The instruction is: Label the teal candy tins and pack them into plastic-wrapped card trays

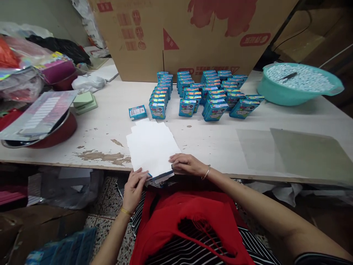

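Left hand (135, 186): bent fingers at stacked flat white card sheets (152, 147); pinching, I cannot tell.
Right hand (189, 164): curled at their near-right corner; pinch unclear.
Edges: stepped, overhanging chipped white tabletop (209, 145) between both hands.
Reach: tabletop, right hand to thin translucent sheets (309, 154).
Beyond: rows of upright blue cardboard boxes (205, 96).

White sheets (151, 147) looked like smooth matt card, tbh. Little boxes (186, 107) were glossy printed card, kinda shiny. Tabletop (206, 141) was mostly smooth but pretty rough around the flaked patches. Big carton (209, 44): matt cardboard. Basin (286, 91): smooth plastic. Red garment (179, 217): matt cloth. Bangle (206, 172): shiny metal.
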`<state>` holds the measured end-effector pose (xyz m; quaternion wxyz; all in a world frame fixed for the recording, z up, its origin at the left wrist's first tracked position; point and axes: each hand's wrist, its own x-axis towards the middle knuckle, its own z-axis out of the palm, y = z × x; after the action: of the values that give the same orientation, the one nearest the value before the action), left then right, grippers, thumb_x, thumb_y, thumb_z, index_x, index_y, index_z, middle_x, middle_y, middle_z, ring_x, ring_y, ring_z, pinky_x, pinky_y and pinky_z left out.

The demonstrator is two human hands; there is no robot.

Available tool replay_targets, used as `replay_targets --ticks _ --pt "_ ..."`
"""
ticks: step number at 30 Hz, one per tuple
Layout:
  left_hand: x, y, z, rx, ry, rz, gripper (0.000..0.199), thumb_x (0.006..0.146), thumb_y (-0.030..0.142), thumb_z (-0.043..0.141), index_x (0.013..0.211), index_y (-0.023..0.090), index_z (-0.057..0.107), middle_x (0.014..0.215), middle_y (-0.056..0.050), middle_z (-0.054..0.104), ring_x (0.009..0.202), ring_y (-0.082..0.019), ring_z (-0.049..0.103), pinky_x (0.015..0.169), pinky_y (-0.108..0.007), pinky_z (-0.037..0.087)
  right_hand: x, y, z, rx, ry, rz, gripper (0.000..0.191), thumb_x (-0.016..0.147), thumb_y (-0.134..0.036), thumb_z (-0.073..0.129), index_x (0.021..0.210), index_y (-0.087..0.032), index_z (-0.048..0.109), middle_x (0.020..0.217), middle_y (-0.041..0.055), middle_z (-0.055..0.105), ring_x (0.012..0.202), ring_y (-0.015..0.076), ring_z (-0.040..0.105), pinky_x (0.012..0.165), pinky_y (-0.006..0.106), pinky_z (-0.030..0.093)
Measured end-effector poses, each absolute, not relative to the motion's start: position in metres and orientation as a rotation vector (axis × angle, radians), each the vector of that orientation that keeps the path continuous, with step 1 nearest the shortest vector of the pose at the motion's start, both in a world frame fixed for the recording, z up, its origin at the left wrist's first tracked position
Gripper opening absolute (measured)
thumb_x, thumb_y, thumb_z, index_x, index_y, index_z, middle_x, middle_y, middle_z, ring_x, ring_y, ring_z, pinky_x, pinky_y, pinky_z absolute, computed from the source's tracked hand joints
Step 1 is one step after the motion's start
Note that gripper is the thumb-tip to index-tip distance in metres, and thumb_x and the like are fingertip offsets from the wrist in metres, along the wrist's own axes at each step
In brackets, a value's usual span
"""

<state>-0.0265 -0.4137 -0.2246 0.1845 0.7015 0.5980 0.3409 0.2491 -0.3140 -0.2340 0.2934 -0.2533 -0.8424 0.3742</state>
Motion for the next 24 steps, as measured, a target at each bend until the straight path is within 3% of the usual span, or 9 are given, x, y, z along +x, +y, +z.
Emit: replay_targets --ticks 2,5,7,10,13,20,24 --pt "-0.019 -0.407 -0.212 1.907 1.740 0.915 0.024 0.092 0.033 0.043 0.085 0.021 0.062 0.092 -0.005 0.068 0.098 -0.020 0.059 0.094 -0.042 0.044 0.249 -0.318 -0.226 -0.702 -2.334 0.780 0.020 0.093 -0.013 0.046 0.102 -0.018 0.063 0.112 0.0072 0.067 0.112 0.0167 0.056 0.093 0.040 0.049" --pt "-0.009 -0.396 -0.192 2.037 1.700 0.595 0.028 0.094 0.034 0.038 0.078 0.020 0.056 0.082 -0.004 0.063 0.083 -0.019 0.055 0.081 -0.037 0.045 0.254 -0.329 -0.205 -0.855 -2.531 0.348 0.015 0.091 -0.012 0.048 0.091 -0.017 0.063 0.110 0.0092 0.065 0.101 0.0214 0.056 0.081 0.037 0.048" --pt "0.000 -0.392 -0.181 2.179 1.669 0.347 0.028 0.094 0.031 0.038 0.074 0.020 0.054 0.079 -0.003 0.061 0.082 -0.020 0.053 0.085 -0.041 0.041 0.259 -0.342 -0.194 -0.972 -2.624 0.176 0.016 0.090 -0.010 0.047 0.084 -0.017 0.061 0.099 0.0085 0.066 0.083 0.0188 0.057 0.067 0.031 0.045" --pt "0.016 -0.389 -0.169 2.348 1.623 0.064 0.024 0.093 0.028 0.041 0.076 0.020 0.055 0.084 -0.003 0.063 0.089 -0.023 0.054 0.091 -0.051 0.035 0.264 -0.361 -0.191 -1.066 -2.584 0.174 0.023 0.091 -0.006 0.039 0.091 -0.017 0.059 0.095 0.0061 0.065 0.065 0.0131 0.053 0.052 0.025 0.037" --pt "0.031 -0.386 -0.162 2.424 1.598 -0.102 0.022 0.093 0.028 0.043 0.078 0.020 0.058 0.087 -0.005 0.064 0.090 -0.024 0.054 0.087 -0.050 0.036 0.269 -0.368 -0.203 -1.026 -2.483 0.207 0.028 0.093 -0.006 0.034 0.101 -0.018 0.058 0.103 0.0070 0.062 0.066 0.0116 0.054 0.053 0.023 0.038" --pt "0.045 -0.376 -0.158 2.371 1.662 -0.176 0.026 0.093 0.034 0.043 0.080 0.021 0.062 0.096 -0.006 0.062 0.092 -0.025 0.052 0.076 -0.043 0.042 0.262 -0.349 -0.241 -0.788 -2.403 0.143 0.024 0.094 -0.008 0.036 0.102 -0.012 0.058 0.078 0.0079 0.059 0.068 0.0159 0.053 0.059 0.027 0.046" --pt "0.047 -0.380 -0.164 2.419 1.744 -0.104 0.022 0.092 0.028 0.045 0.081 0.022 0.062 0.094 -0.007 0.060 0.091 -0.024 0.051 0.076 -0.041 0.043 0.262 -0.346 -0.248 -0.739 -2.340 0.212 0.027 0.093 -0.007 0.037 0.112 -0.012 0.055 0.089 0.0112 0.062 0.081 0.0180 0.058 0.068 0.031 0.052"
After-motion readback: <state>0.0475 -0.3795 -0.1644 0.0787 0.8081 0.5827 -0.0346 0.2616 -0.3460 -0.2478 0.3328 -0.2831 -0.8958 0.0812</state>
